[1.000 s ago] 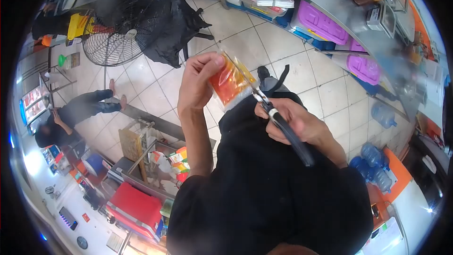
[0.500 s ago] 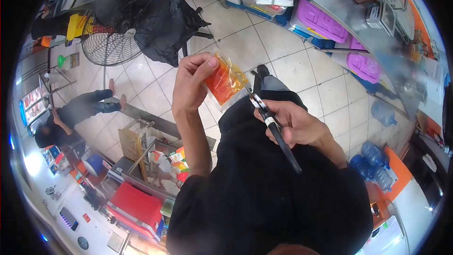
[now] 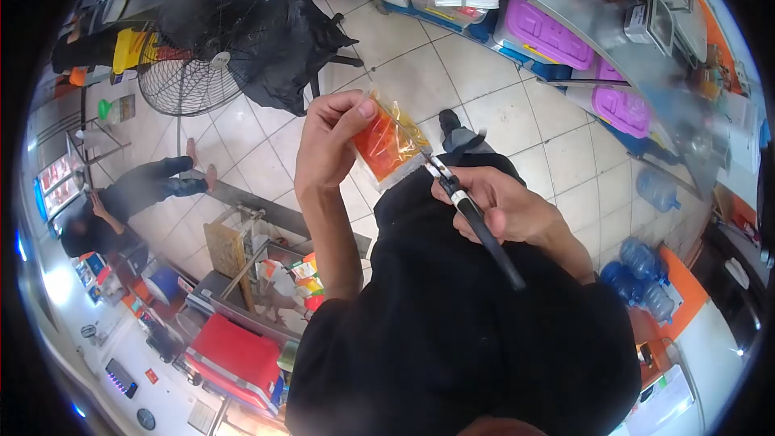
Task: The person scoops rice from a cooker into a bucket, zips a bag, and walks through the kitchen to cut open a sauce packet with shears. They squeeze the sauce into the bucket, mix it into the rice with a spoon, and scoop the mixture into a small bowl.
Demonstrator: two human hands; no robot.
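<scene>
A clear plastic packet [image 3: 383, 144] with orange-red contents is pinched at its upper edge by my left hand [image 3: 333, 139], thumb on top. My right hand [image 3: 504, 208] is closed around a black-handled tool [image 3: 486, 238] with metal parts, which looks like scissors or a similar cutter. The thin metal end of the tool reaches up and left to the right edge of the packet. Whether its blades are apart is too small to tell.
A black fan [image 3: 194, 69] and a dark bag [image 3: 295, 52] stand at the upper left. Purple-lidded boxes [image 3: 549, 32] sit under a counter at the upper right. Blue water bottles [image 3: 638, 274] are at the right. Another person [image 3: 133, 194] is at the left.
The handle end of the tool has swung slightly to the right in my right hand. My left hand and the packet have barely moved. A foot below shows more of its shoe.
</scene>
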